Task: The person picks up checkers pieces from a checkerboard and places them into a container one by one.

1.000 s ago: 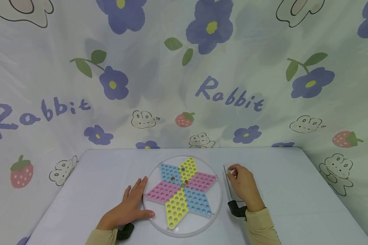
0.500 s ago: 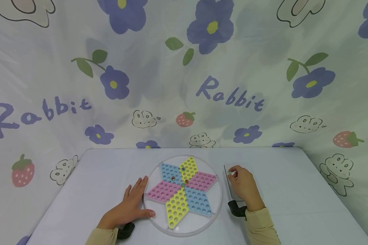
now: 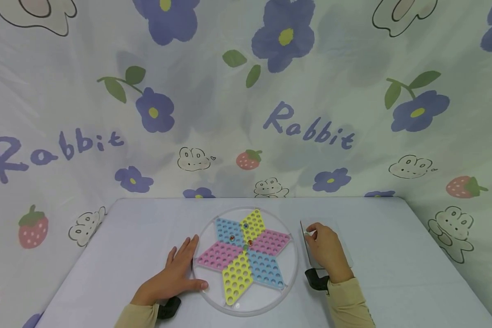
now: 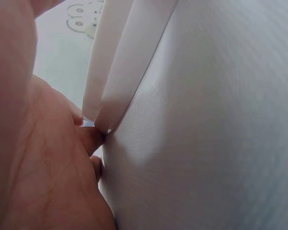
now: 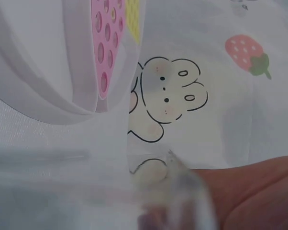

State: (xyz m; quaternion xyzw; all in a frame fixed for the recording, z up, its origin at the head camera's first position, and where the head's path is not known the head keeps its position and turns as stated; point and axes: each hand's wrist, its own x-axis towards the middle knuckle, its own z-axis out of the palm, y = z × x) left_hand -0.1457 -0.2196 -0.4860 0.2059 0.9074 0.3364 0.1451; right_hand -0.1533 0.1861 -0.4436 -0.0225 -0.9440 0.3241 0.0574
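A round Chinese checkers board (image 3: 246,314) with a six-pointed star of yellow, pink and blue holes lies on the table. Several marbles (image 3: 232,238) sit in holes in the upper half of the star. My left hand (image 3: 172,278) rests at the board's left rim, fingers extended and thumb apart. In the left wrist view its fingers touch the board's white side wall (image 4: 129,62). My right hand (image 3: 327,248) is over a clear plastic container (image 3: 346,255), right of the board. Its thumb and index finger pinch a small pale greenish thing, mostly hidden by the fingers.
The white table (image 3: 402,255) reaches back to a curtain (image 3: 213,114) printed with flowers, rabbits and strawberries. In the right wrist view, the clear plastic blurs the foreground. Black wrist mounts (image 3: 316,279) sit below both hands.
The right hand has dipped very slightly over the clear container. The left hand stays against the board, and the marbles keep their holes. The head view has shifted a little.
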